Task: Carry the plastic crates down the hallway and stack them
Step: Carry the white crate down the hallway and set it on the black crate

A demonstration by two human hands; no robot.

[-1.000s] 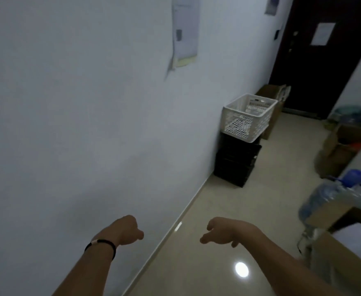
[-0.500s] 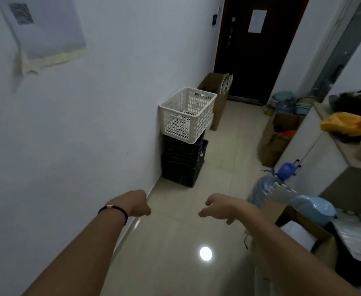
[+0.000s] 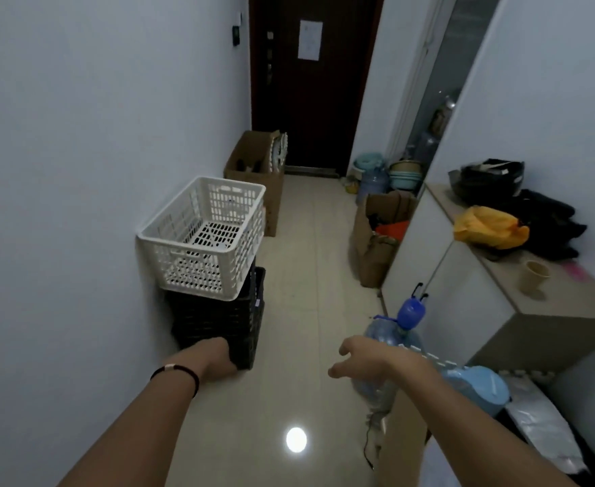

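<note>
A white slotted plastic crate (image 3: 203, 237) sits empty on top of a stack of black crates (image 3: 225, 321) against the left wall. My left hand (image 3: 218, 356) reaches forward in front of the stack's lower near corner; its fingers are hidden behind the back of the hand, and it holds nothing that I can see. My right hand (image 3: 356, 356) hangs over the floor to the right of the stack, fingers loosely curled and empty. A black band circles my left wrist.
Tiled hallway floor (image 3: 310, 275) runs to a dark door (image 3: 310, 82). Cardboard boxes stand at the left wall (image 3: 257, 170) and on the right (image 3: 377, 240). A water jug with blue pump (image 3: 391, 335) and a low cabinet (image 3: 493, 286) crowd the right side.
I have moved down the hallway; the crate stack is much closer and more central. Both arms stay extended forward, and my left hand now overlaps the black crates.
</note>
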